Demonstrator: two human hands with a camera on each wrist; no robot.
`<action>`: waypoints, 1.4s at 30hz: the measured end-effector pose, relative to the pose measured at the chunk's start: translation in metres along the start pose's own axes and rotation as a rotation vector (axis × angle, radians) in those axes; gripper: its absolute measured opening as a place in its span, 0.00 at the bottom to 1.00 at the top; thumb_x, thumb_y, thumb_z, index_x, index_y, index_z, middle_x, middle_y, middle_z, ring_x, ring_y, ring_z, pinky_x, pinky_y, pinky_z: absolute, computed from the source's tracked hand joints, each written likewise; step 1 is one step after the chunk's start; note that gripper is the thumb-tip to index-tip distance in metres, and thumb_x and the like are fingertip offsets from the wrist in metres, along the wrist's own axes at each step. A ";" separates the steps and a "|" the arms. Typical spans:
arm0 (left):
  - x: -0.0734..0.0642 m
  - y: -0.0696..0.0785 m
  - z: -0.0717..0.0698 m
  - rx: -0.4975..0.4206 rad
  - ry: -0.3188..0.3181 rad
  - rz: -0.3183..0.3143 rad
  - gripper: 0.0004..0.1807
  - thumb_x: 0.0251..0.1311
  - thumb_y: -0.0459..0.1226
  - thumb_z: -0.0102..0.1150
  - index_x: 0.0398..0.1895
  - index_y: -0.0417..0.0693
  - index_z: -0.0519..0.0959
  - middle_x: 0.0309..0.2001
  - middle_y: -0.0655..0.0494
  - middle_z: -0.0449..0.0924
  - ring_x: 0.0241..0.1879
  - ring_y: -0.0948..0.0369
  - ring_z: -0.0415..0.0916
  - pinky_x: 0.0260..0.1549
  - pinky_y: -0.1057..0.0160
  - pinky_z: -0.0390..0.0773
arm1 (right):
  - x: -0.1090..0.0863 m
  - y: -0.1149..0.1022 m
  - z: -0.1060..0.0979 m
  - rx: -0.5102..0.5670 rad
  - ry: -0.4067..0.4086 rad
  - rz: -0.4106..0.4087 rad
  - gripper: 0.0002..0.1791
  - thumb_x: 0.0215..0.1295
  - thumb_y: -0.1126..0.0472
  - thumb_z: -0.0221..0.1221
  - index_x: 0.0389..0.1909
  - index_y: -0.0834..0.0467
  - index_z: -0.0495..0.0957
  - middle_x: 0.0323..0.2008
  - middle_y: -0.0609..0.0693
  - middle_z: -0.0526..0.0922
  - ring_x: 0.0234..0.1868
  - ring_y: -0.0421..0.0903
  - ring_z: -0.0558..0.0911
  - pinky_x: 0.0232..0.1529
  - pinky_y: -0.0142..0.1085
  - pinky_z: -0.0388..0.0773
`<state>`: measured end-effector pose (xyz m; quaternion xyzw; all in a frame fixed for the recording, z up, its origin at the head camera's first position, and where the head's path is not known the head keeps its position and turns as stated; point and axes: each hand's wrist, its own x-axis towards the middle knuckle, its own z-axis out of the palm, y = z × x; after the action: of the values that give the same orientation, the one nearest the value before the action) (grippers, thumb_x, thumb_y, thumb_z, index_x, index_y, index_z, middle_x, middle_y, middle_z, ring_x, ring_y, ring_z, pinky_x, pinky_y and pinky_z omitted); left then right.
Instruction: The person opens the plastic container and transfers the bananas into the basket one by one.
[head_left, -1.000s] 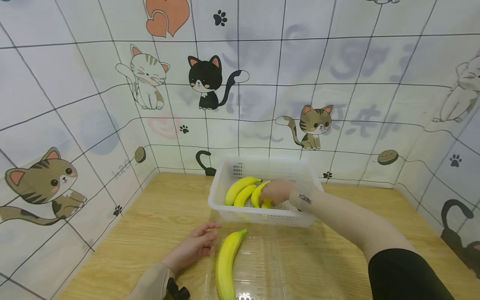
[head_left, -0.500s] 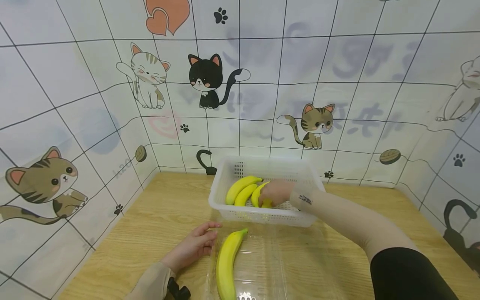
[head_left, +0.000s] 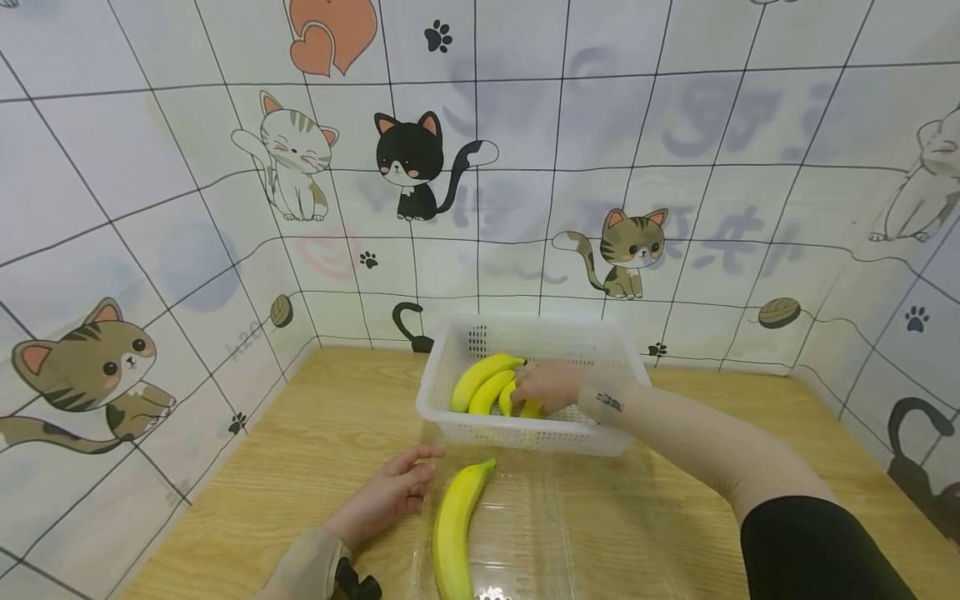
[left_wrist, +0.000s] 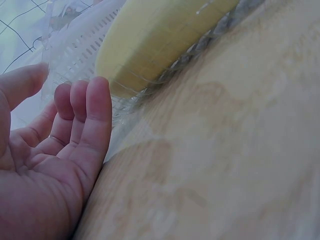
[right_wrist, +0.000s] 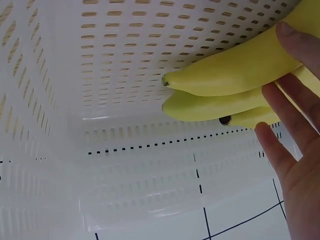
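In the head view, my right hand (head_left: pixel 551 387) reaches into a white perforated plastic basket (head_left: pixel 517 433) among several yellow bananas (head_left: pixel 486 379). The right wrist view has the thumb on one side of a banana (right_wrist: pixel 235 70) and the fingers along its other side; the far part of the grip is cut off by the frame. My left hand (head_left: pixel 386 492) rests on the table, fingers loosely bent, beside the left edge of a clear plastic container (head_left: pixel 510 525). Inside that container lies a single banana (head_left: pixel 453 533). From the left wrist, the fingertips appear close to the container's corner; contact is unclear.
The wooden table (head_left: pixel 352 408) meets a wall covering (head_left: pixel 517 200) printed with cats and grid lines. The basket stands near this back wall, directly behind the container. A black strap piece (head_left: pixel 356 581) shows at my left wrist.
My right hand has shifted slightly left within the basket, and the banana by its fingertips is now more covered. My left hand and the banana in the container stay put.
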<state>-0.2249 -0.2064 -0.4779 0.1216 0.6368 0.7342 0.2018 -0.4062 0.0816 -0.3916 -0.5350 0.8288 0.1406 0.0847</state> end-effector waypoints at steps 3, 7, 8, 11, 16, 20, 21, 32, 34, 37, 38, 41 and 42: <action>0.000 -0.001 0.001 0.001 0.002 0.006 0.26 0.73 0.37 0.47 0.67 0.32 0.56 0.36 0.57 0.68 0.32 0.65 0.68 0.32 0.66 0.74 | -0.002 -0.001 -0.001 -0.045 0.020 0.006 0.22 0.56 0.59 0.70 0.50 0.41 0.79 0.42 0.39 0.79 0.40 0.37 0.76 0.45 0.33 0.75; 0.000 0.000 0.002 0.000 0.003 0.007 0.25 0.73 0.37 0.47 0.66 0.33 0.57 0.36 0.56 0.68 0.32 0.64 0.68 0.33 0.66 0.74 | -0.003 -0.003 -0.002 -0.113 0.056 0.046 0.21 0.55 0.56 0.71 0.50 0.44 0.77 0.42 0.40 0.80 0.39 0.39 0.76 0.43 0.35 0.75; 0.000 0.000 0.002 -0.001 0.004 0.006 0.25 0.73 0.37 0.47 0.66 0.33 0.57 0.37 0.56 0.68 0.32 0.64 0.68 0.33 0.66 0.74 | -0.004 -0.003 -0.003 -0.129 0.067 0.056 0.21 0.55 0.54 0.71 0.50 0.45 0.77 0.41 0.41 0.80 0.39 0.39 0.76 0.43 0.35 0.74; 0.001 0.001 0.002 -0.002 0.004 0.006 0.24 0.73 0.36 0.47 0.66 0.33 0.57 0.37 0.56 0.67 0.32 0.64 0.67 0.33 0.66 0.74 | -0.006 -0.005 -0.005 -0.158 0.083 0.086 0.23 0.55 0.50 0.71 0.50 0.46 0.76 0.40 0.41 0.80 0.38 0.39 0.75 0.41 0.36 0.73; 0.002 0.001 0.002 -0.001 0.003 0.006 0.23 0.73 0.36 0.47 0.65 0.34 0.58 0.37 0.56 0.67 0.32 0.64 0.67 0.33 0.66 0.74 | -0.007 -0.005 -0.007 -0.177 0.084 0.118 0.25 0.54 0.45 0.70 0.52 0.47 0.76 0.41 0.41 0.80 0.39 0.39 0.76 0.40 0.35 0.72; 0.003 0.000 0.003 -0.004 -0.001 0.006 0.23 0.73 0.36 0.47 0.65 0.35 0.59 0.37 0.56 0.67 0.32 0.64 0.67 0.33 0.66 0.74 | -0.008 -0.004 -0.006 -0.167 0.076 0.145 0.26 0.54 0.45 0.70 0.53 0.47 0.76 0.44 0.41 0.80 0.41 0.40 0.76 0.42 0.37 0.72; 0.003 0.000 0.003 -0.005 -0.002 0.007 0.23 0.73 0.36 0.47 0.65 0.36 0.59 0.36 0.56 0.67 0.32 0.64 0.66 0.33 0.66 0.74 | -0.009 -0.004 -0.006 -0.157 0.077 0.149 0.26 0.54 0.45 0.70 0.53 0.47 0.76 0.45 0.41 0.80 0.41 0.40 0.76 0.43 0.37 0.73; 0.002 -0.001 0.003 -0.011 -0.003 -0.008 0.23 0.73 0.37 0.47 0.66 0.36 0.59 0.35 0.57 0.67 0.31 0.64 0.66 0.33 0.66 0.74 | -0.023 0.002 -0.013 -0.031 0.168 0.154 0.26 0.54 0.48 0.71 0.54 0.49 0.78 0.49 0.45 0.82 0.45 0.43 0.80 0.47 0.42 0.76; 0.002 0.000 0.003 -0.011 -0.003 -0.010 0.23 0.73 0.37 0.47 0.66 0.37 0.59 0.35 0.57 0.67 0.31 0.64 0.66 0.33 0.66 0.74 | -0.029 0.000 -0.022 0.002 0.208 0.152 0.25 0.55 0.50 0.70 0.54 0.50 0.78 0.50 0.47 0.82 0.45 0.45 0.80 0.48 0.43 0.77; 0.001 0.000 0.003 -0.012 -0.004 -0.009 0.23 0.73 0.38 0.48 0.65 0.38 0.60 0.35 0.57 0.67 0.32 0.64 0.66 0.33 0.66 0.74 | -0.037 -0.005 -0.035 0.040 0.258 0.144 0.24 0.57 0.51 0.69 0.54 0.51 0.77 0.51 0.49 0.81 0.46 0.47 0.81 0.48 0.44 0.77; 0.001 0.000 0.003 -0.013 -0.004 -0.009 0.23 0.73 0.38 0.48 0.65 0.38 0.60 0.35 0.57 0.67 0.32 0.64 0.66 0.33 0.66 0.74 | -0.039 -0.008 -0.039 0.054 0.273 0.139 0.24 0.57 0.51 0.69 0.55 0.51 0.77 0.52 0.49 0.81 0.47 0.47 0.81 0.49 0.43 0.77; 0.000 0.000 0.002 -0.015 -0.006 -0.003 0.22 0.73 0.38 0.47 0.64 0.39 0.60 0.35 0.57 0.68 0.32 0.64 0.67 0.33 0.66 0.74 | -0.043 -0.015 -0.047 0.065 0.310 0.111 0.25 0.59 0.50 0.68 0.56 0.51 0.77 0.54 0.48 0.80 0.50 0.46 0.80 0.52 0.42 0.76; 0.000 0.000 0.002 -0.017 -0.007 0.001 0.21 0.73 0.37 0.47 0.64 0.39 0.60 0.35 0.57 0.67 0.32 0.64 0.67 0.33 0.66 0.74 | -0.044 -0.018 -0.050 0.064 0.320 0.102 0.25 0.59 0.50 0.68 0.57 0.50 0.77 0.54 0.47 0.80 0.51 0.46 0.80 0.53 0.42 0.75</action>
<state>-0.2238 -0.2051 -0.4781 0.1230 0.6298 0.7392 0.2046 -0.3705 0.0965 -0.3337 -0.5049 0.8618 0.0312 -0.0384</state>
